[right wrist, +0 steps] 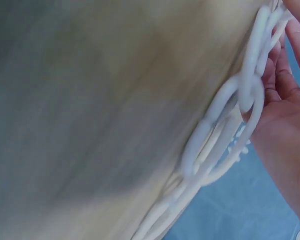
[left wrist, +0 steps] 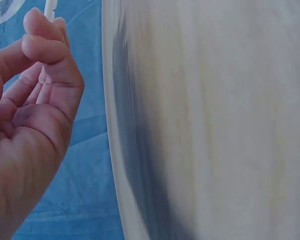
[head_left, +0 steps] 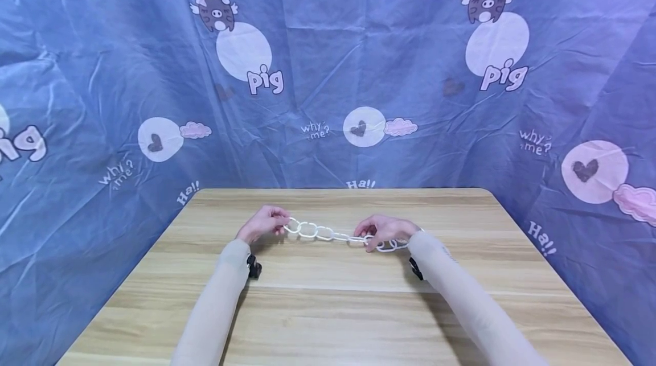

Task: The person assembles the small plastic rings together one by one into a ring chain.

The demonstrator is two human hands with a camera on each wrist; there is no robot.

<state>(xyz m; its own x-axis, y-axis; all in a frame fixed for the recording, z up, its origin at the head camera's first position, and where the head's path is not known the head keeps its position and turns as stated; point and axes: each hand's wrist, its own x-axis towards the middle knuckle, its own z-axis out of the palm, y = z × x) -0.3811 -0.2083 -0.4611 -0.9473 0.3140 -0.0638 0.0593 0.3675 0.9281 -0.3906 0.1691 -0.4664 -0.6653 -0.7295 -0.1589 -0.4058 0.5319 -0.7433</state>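
Note:
A white plastic chain of oval links point(head_left: 332, 234) stretches between my hands over the wooden table. My left hand point(head_left: 263, 222) pinches the link at the chain's left end between thumb and fingers. In the left wrist view a bit of that white link point(left wrist: 50, 9) pokes out above the fingertips. Farther right, my right hand point(head_left: 386, 229) pinches the chain partway along. The rest of the links trail beneath the right palm toward the wrist. Up close in the right wrist view, these links point(right wrist: 247, 85) hang in a row beside the palm; the pinching fingertips are partly cut off.
The wood-grain table point(head_left: 318, 320) has rounded far corners. Behind and around it hangs a blue curtain point(head_left: 318, 70) printed with pigs and hearts. A black device point(head_left: 253, 267) is on the left wrist, another black device point(head_left: 416, 268) on the right.

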